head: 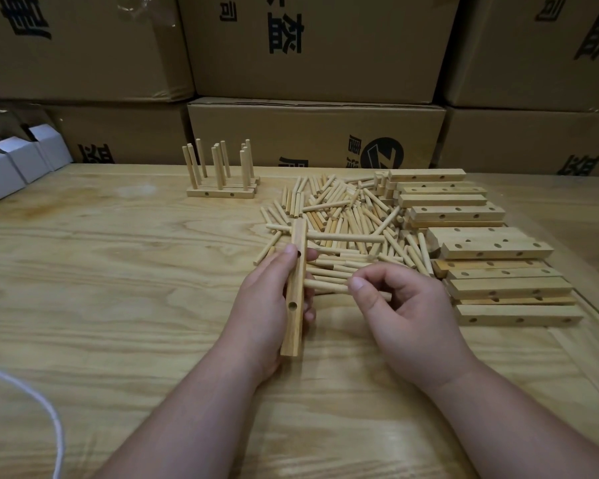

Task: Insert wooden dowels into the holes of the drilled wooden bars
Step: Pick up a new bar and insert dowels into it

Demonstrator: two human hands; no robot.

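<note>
With a few finished bars (222, 188) standing beyond the dowel pile (343, 219), the left hand (267, 299) is gripping a bar (296, 299) while the right hand (402, 305) is pinching a dowel (325, 285) at its side, many drilled bars (491, 250) waiting.

Tabletop (118, 305): pale yellow-tan wood w/ wavy darker grain. Loose dowels (343, 216), 1 o'clock: light beige, a few more orange-tan. Drilled bars (481, 250), 2–3 o'clock: honey-tan w/ dark holes. Cartons (312, 129), 12 o'clock: brown w/ black print. Small boxes (18, 160), 10 o'clock: white. Cord (49, 409), 8 o'clock: white.

Drilled bar (296, 288) held upright, dowel (325, 285) sideways in it; loose dowels (343, 216) heaped behind
</note>
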